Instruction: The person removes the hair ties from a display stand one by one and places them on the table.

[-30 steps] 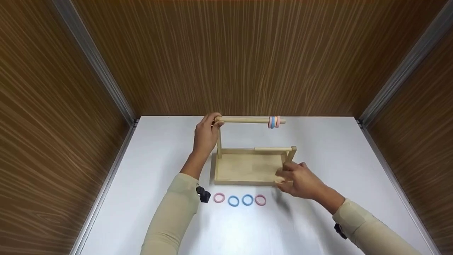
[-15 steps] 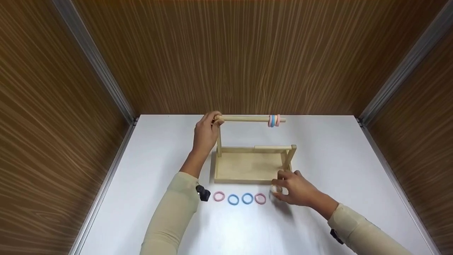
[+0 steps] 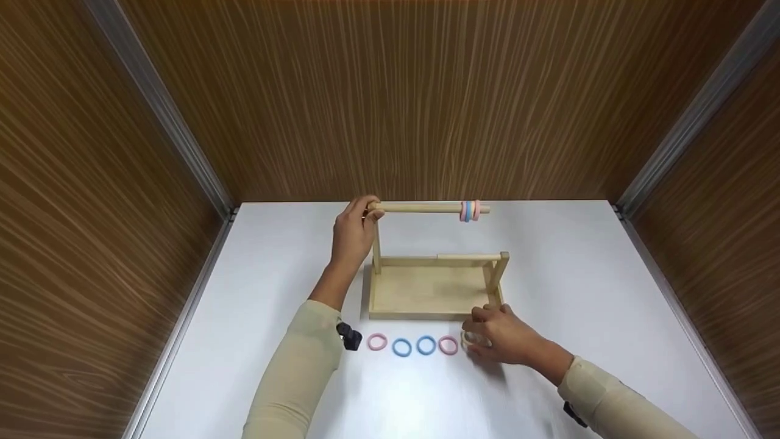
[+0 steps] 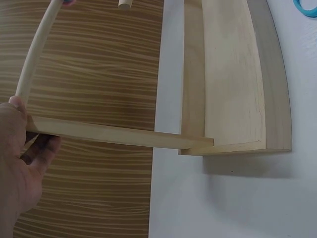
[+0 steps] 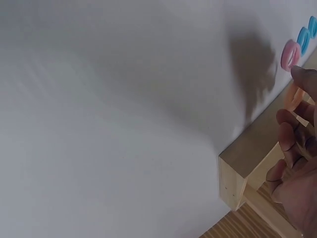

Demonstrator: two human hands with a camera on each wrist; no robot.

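Lowered from the stand's corner, the right hand (image 3: 501,339) pinches a pale ring (image 3: 470,340) — half hidden by fingers — at the row's three-o'clock end on the white table (image 3: 609,274), while the left hand (image 3: 353,231) grips the rod (image 3: 420,208) between wood-grain walls.

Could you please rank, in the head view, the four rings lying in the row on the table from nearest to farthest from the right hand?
From the right hand:
1. Right pink ring, beside the fingers.
2. Right blue ring, next leftward.
3. Left blue ring, further left.
4. Left pink ring, at the row's left end.
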